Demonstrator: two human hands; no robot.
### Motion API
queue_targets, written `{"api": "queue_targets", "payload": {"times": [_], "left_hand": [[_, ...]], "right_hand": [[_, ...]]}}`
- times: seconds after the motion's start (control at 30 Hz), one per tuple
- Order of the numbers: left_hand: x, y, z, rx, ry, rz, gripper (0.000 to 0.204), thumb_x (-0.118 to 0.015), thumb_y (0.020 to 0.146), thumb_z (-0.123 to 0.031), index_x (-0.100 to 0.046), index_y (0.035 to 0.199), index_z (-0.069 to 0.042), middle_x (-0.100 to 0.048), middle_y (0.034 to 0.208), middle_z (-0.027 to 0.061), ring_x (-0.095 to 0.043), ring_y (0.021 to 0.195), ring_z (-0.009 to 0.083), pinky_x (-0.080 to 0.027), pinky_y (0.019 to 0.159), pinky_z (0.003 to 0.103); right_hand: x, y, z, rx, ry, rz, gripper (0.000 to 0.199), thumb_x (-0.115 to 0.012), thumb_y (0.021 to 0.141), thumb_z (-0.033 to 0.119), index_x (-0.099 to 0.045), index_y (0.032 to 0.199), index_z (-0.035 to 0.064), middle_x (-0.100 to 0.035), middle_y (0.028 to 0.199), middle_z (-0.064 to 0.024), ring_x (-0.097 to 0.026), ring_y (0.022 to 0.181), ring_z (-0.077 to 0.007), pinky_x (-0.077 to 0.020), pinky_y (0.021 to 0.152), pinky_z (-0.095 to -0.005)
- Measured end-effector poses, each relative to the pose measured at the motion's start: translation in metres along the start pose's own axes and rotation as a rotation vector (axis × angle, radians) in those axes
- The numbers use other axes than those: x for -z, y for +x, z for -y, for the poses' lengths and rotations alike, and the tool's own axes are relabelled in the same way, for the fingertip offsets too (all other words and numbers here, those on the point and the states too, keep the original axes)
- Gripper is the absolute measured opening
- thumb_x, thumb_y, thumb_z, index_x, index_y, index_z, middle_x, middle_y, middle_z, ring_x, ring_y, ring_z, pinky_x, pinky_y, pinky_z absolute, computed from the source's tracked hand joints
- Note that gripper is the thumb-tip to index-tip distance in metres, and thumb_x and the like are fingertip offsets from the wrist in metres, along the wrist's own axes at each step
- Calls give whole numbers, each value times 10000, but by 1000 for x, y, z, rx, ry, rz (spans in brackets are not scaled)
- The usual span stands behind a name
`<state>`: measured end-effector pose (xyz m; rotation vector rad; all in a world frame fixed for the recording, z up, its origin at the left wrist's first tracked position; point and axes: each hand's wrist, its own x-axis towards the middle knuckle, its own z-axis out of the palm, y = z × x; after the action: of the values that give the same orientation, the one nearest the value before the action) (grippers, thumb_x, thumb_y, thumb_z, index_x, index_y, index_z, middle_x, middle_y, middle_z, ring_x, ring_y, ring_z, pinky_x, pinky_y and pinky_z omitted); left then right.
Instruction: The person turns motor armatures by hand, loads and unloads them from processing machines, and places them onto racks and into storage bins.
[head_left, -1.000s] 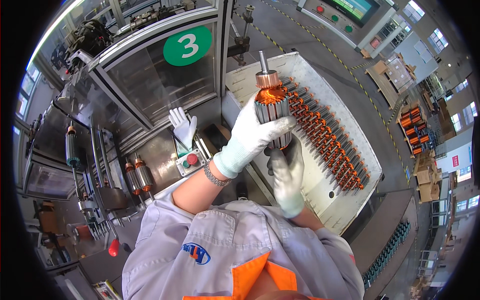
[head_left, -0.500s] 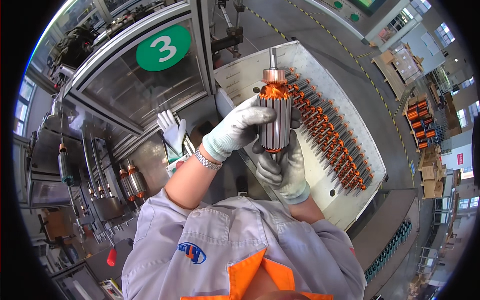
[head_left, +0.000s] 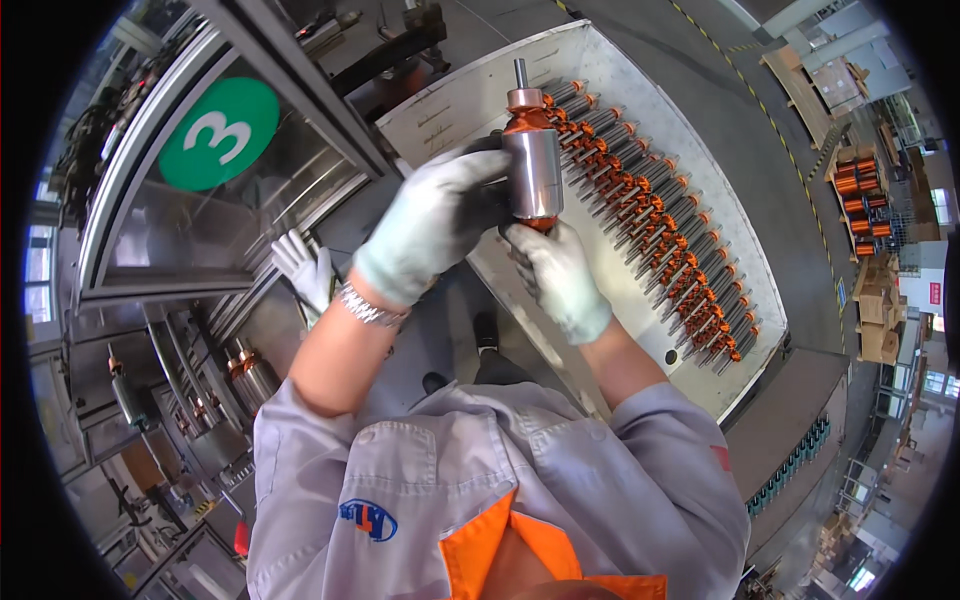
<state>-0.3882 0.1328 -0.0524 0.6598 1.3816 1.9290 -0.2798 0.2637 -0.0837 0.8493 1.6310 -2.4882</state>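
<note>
While both gloved hands clasp the motor rotor [head_left: 532, 165] upright at upper centre — left hand [head_left: 432, 222] round its side, right hand [head_left: 556, 275] under its base — inspection looks underway; next needs steady turning above the tray [head_left: 470, 95].

Rotor [head_left: 532, 170] upright betw. both hands, over tray [head_left: 450, 100]; rotor row [head_left: 660, 230] to right.

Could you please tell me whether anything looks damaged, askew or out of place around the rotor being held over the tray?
Nothing stands out. Both gloved hands, left hand and right hand, grip one motor rotor upright; the other rotors lie in an even row in the metal tray.
</note>
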Motion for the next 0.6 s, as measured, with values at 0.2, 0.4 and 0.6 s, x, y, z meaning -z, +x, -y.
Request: {"api": "queue_targets", "payload": {"times": [0.2,0.4,0.6], "left_hand": [[7,-23,-38,254,-507,-126,629,-541,980,-331,-352,1461,28,-494,1424,205,-510,1283,358,-373,1109,491],[62,-97,-5,355,-504,-496,690,-612,915,-382,-398,1435,17,-550,1356,211,-557,1219,390,-429,1053,508],[69,-129,5,455,-560,-881,629,-622,899,-344,-449,1397,1,-596,1283,226,-603,1137,410,-458,1011,538]], "right_hand": [[76,155,-39,-216,122,-84,177,-606,949,214,-524,829,113,-360,555,77,-293,417,-59,-220,386,-238],[128,331,-80,-259,317,-225,217,-611,941,302,-527,770,198,-330,519,83,-317,426,-89,-233,391,-266],[153,508,-81,-41,531,-319,183,-561,951,281,-543,777,226,-395,588,76,-373,507,-95,-310,479,-288]]}}
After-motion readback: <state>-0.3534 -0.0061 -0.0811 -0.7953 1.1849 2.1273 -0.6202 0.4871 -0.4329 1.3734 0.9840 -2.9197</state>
